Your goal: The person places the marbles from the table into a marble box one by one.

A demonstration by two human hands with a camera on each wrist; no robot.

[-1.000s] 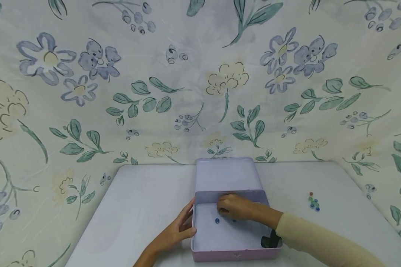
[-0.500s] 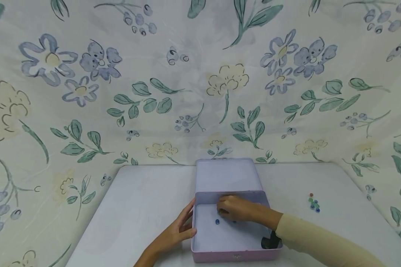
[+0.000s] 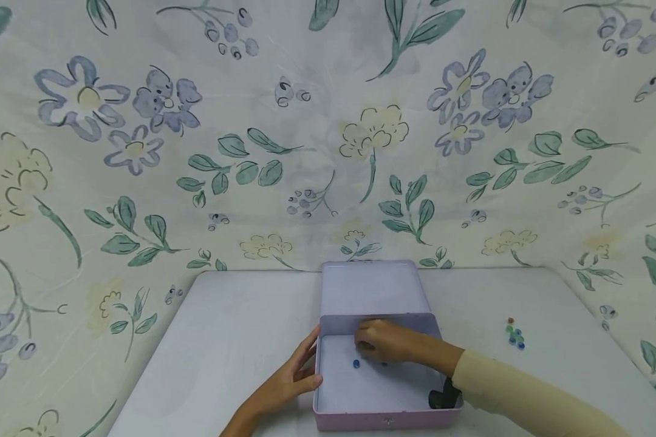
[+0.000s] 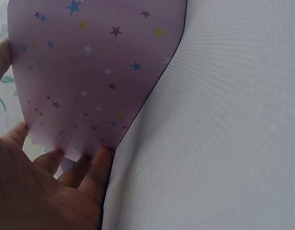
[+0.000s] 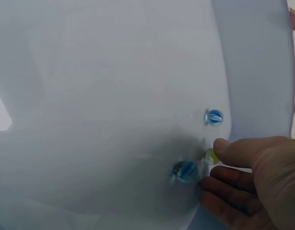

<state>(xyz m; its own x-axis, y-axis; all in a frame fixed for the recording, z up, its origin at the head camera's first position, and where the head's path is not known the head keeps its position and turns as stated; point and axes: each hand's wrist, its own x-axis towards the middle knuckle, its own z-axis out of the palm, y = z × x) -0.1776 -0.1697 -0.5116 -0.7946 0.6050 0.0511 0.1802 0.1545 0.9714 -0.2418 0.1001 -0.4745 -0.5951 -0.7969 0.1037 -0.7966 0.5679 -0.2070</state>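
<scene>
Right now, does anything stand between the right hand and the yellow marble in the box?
Nothing visible does. In the right wrist view, the right hand is directly at the yellow marble. The blue-and-white marble and the darker blue marble lie near it, but neither is in between.

I face a white table; behind it and along its left and right sides rises a pale wall covering printed with blue flowers, yellow blooms and green leaves.
</scene>
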